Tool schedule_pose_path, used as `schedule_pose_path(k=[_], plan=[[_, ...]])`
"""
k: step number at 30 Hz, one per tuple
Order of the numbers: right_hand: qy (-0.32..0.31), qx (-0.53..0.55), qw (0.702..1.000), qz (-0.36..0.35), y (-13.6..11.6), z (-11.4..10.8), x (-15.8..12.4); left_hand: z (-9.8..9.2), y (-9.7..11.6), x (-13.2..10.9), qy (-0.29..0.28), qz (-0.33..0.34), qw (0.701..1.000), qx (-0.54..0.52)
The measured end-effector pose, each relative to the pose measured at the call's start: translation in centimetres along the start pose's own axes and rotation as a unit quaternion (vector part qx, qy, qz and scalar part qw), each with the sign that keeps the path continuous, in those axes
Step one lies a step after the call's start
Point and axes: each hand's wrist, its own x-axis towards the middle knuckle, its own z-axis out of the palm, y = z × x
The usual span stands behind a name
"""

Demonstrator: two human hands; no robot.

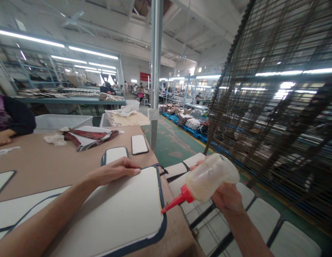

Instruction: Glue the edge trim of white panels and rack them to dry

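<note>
My right hand (228,197) is wrapped round a squeeze bottle (205,176), translucent with a red cap and a long red nozzle. The bottle is tilted, its nozzle tip at the dark edge on the right side of a large white panel (128,210). That panel has rounded corners and a dark blue border, and it lies on the brown-covered table. My left hand (120,170) rests at the panel's far edge, thumb on the white face and fingers closed over the border, partly hidden.
Smaller bordered white panels (139,144) lie farther back on the table (82,159), near a heap of red and grey fabric (88,137). Another person's sleeve (14,114) is at left. A wire rack (275,100) stands at right, with white panels (262,214) low beside the table.
</note>
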Motion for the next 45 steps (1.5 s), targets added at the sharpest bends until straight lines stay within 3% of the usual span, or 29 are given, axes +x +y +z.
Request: schedule_pose_path(k=[16, 25, 33, 40, 45], plan=[[-0.006, 0.013, 1.000, -0.024, 0.8, -1.2, -0.6, -1.2, -1.4, 0.0, 0.035, -0.006, 0.996, -0.077], [0.086, 0.014, 0.991, -0.100, 1.1, -0.4, -1.4, -1.6, -2.3, 0.7, 0.098, -0.004, 0.985, -0.139], [0.098, 0.004, 0.985, -0.141, 1.7, -0.5, -1.6, -0.9, -2.4, 1.2, 0.177, -0.009, 0.968, -0.179], [0.124, -0.011, 0.976, -0.177, 2.4, -0.2, -0.6, -0.6, -2.3, 1.4, 0.193, 0.005, 0.958, -0.213], [0.106, -0.004, 0.979, -0.174, 2.5, -0.2, -0.3, -0.2, -2.6, 1.7, 0.207, 0.009, 0.950, -0.232]])
